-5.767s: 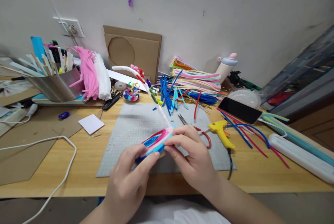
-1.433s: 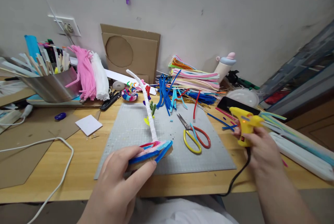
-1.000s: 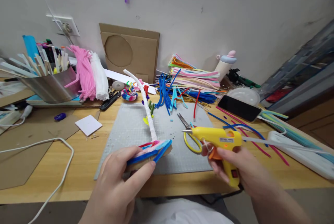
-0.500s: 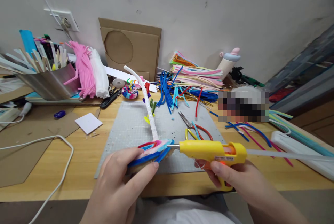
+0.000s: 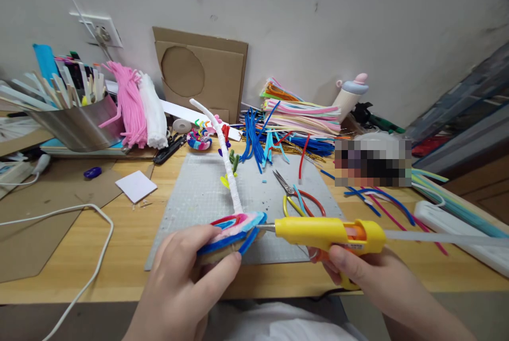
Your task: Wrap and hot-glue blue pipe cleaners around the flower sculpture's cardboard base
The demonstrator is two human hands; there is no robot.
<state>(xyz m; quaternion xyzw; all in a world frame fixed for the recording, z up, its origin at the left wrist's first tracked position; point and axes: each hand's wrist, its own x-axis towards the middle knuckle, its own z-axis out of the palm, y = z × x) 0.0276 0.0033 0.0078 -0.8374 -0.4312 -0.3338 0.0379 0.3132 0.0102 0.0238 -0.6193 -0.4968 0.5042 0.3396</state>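
My left fingers (image 5: 222,271) pinch the colourful base (image 5: 222,243) so its blue edge faces the nozzle (image 5: 269,227) of the yellow glue gun (image 5: 310,230) my right fingers (image 5: 348,259) grip

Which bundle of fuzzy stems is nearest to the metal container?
The pink bundle: it is between the metal container and the white bundle.

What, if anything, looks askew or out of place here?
The short blue strip on the handheld base looks askew, slanting across the bare cardboard edge. Small scraps also litter the tabletop by the white card.
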